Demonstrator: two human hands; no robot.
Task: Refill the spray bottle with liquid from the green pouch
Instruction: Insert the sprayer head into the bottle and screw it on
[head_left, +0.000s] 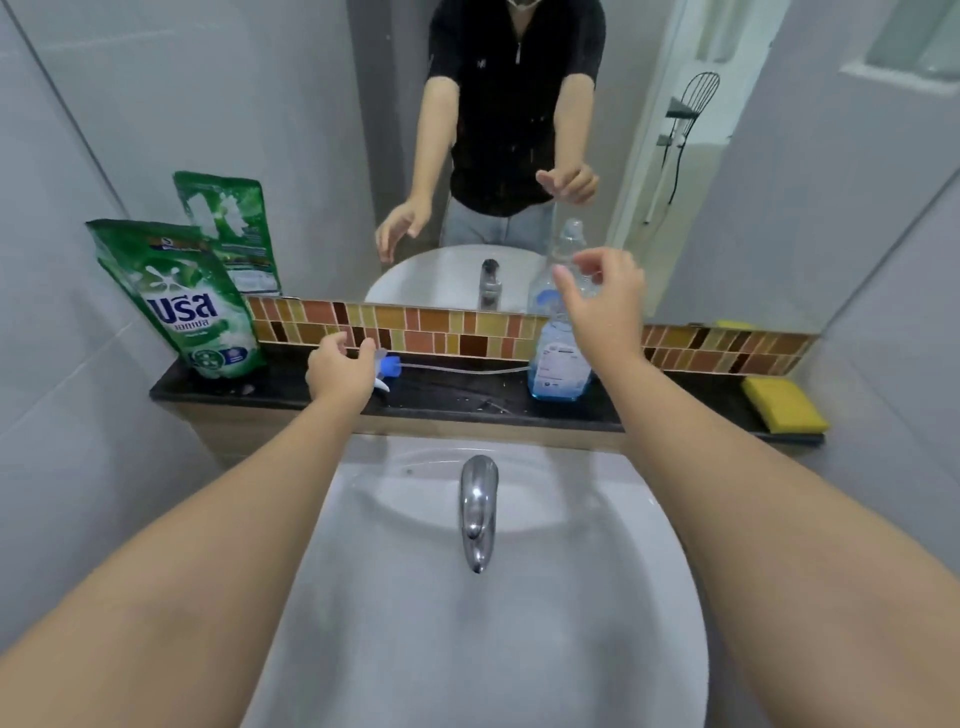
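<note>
both arms outstretched, left hand (335, 371) loosely curled, right hand (605, 299) relaxed

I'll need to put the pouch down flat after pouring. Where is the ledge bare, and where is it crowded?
Bare ledge runs between the spray bottle and the yellow sponge. The left end is crowded: green pouch, then the sprayer head by the left hand, its tube lying across to the bottle. The right hand hovers at the bottle's neck.

arms (218, 545): bare | shirt (514, 104): black, short-sleeved, zip | trousers: perhaps pale jeans
</note>
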